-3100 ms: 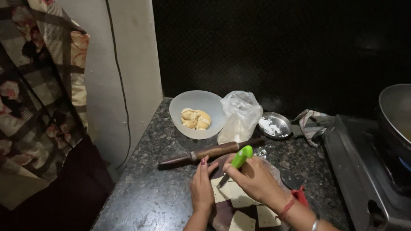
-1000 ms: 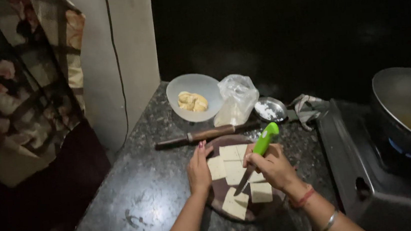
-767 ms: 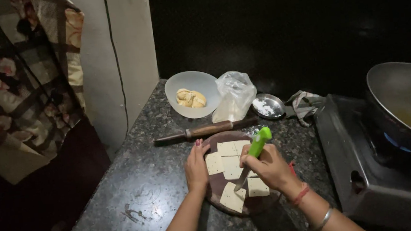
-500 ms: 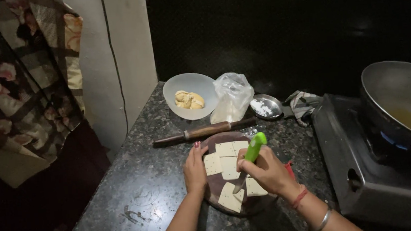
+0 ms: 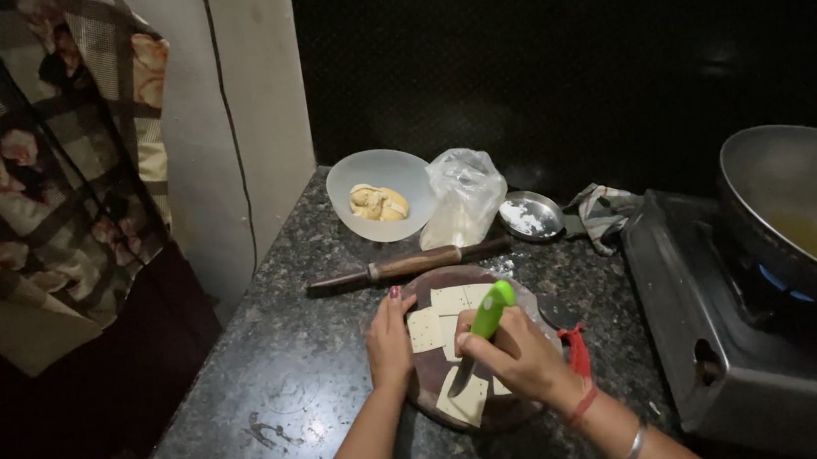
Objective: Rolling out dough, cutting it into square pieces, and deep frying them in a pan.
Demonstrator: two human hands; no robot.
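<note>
A round dark wooden board [image 5: 520, 406] lies on the black granite counter [image 5: 284, 391]. Several pale squares of rolled dough [image 5: 450, 300] rest on it. My right hand [image 5: 515, 354] grips a knife with a green handle [image 5: 489, 314], its blade tip pressed down into a dough square near the board's front. My left hand [image 5: 389, 339] lies flat on the board's left edge, fingers touching a dough square.
A wooden rolling pin [image 5: 402, 265] lies behind the board. Further back stand a white bowl with dough lumps [image 5: 383, 194], a clear plastic bag [image 5: 463, 194], a small steel plate of flour [image 5: 529, 216] and a cloth [image 5: 601, 211]. A gas stove [image 5: 741, 367] carries a pan of oil [image 5: 812, 216] at right.
The knife has shifted from the board's upper part towards its front, with the handle tipped more upright. My left hand has stayed on the board's left edge. The view has drifted slightly.
</note>
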